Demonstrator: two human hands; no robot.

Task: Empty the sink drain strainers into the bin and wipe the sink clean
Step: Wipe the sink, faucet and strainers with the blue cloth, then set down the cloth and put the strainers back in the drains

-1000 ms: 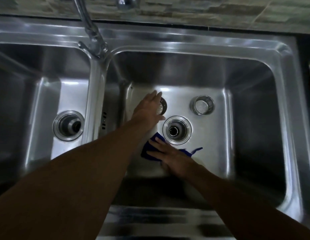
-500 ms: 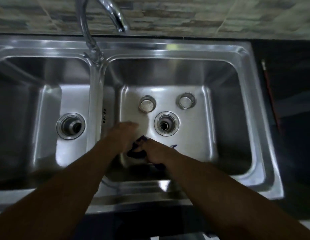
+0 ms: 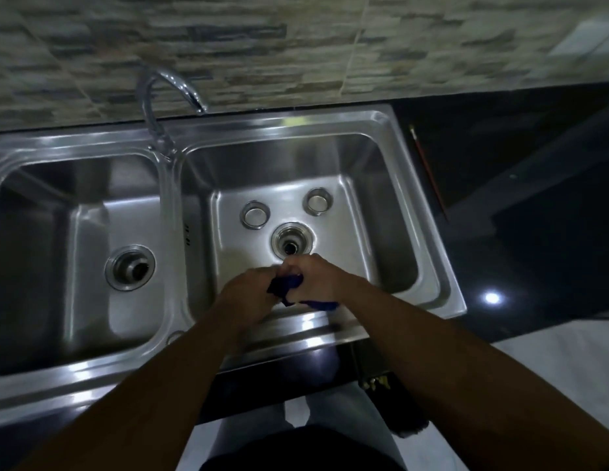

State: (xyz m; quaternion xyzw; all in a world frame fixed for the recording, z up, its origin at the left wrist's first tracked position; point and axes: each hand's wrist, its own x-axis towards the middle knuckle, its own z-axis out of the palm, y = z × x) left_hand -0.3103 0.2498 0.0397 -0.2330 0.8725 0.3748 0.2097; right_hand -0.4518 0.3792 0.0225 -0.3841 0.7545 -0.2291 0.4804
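Observation:
A steel double sink (image 3: 432, 280) fills the view. On the right basin's floor stand two round metal strainers, one at the left (image 3: 255, 214) and one further right (image 3: 318, 201), behind the open drain (image 3: 291, 245). A dark blue cloth (image 3: 285, 286) is bunched between my hands over the basin's near side. My left hand (image 3: 248, 294) and my right hand (image 3: 313, 277) both grip it, fingers curled. The left basin's drain (image 3: 130, 266) is open too.
A curved chrome tap (image 3: 160, 107) rises behind the divider between the basins. Black countertop (image 3: 517, 198) lies to the right, with a thin red stick (image 3: 429, 168) near the sink's edge. A stone-tile wall runs behind. Pale floor shows below.
My left hand came back from the left strainer and joined the right hand on the cloth. The cloth went from flat on the basin floor to bunched between both hands. The camera pulled back.

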